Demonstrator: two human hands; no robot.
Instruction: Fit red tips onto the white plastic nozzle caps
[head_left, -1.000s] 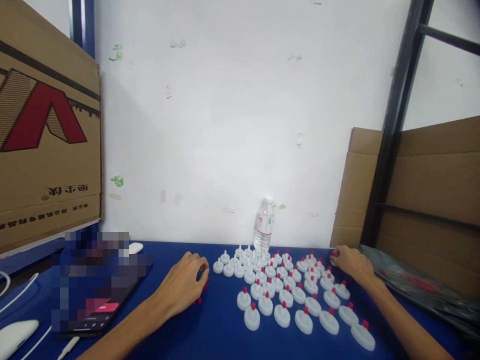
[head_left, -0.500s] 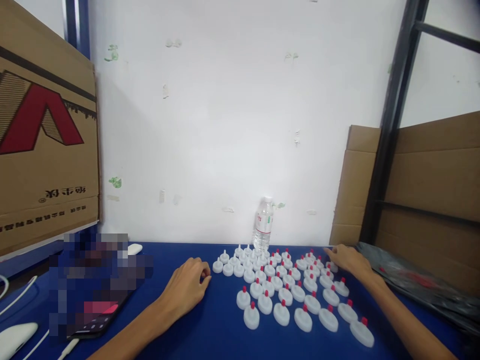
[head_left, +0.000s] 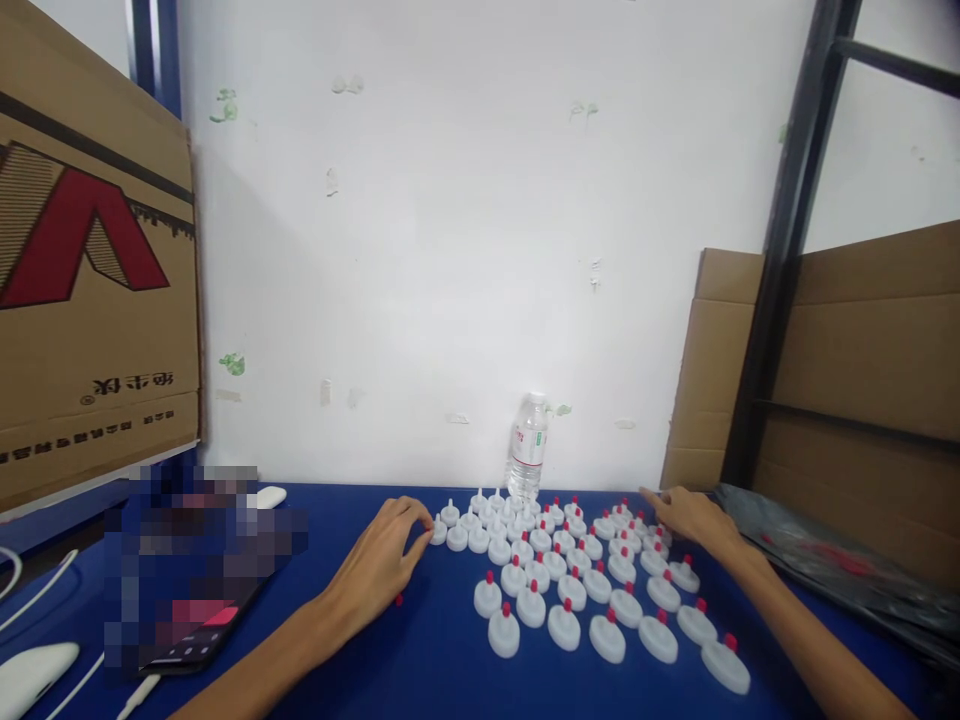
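My left hand rests on the blue table at the left edge of the field of caps, fingers curled loosely, thumb and forefinger reaching the nearest white cap in the back row; I cannot tell whether they pinch it or only touch it. Just beside my left palm, on the side away from the caps, a tiny red tip lies loose on the cloth. My right hand lies flat and open at the far right corner of the caps, fingertips over the back ones, closed on nothing that I can see.

The caps are squat white discs, each with a short nozzle. Most nozzles wear a red tip; those at the back left, close to my left hand, are bare white. They stand upright in slanting rows, in front of a clear water bottle by the wall.
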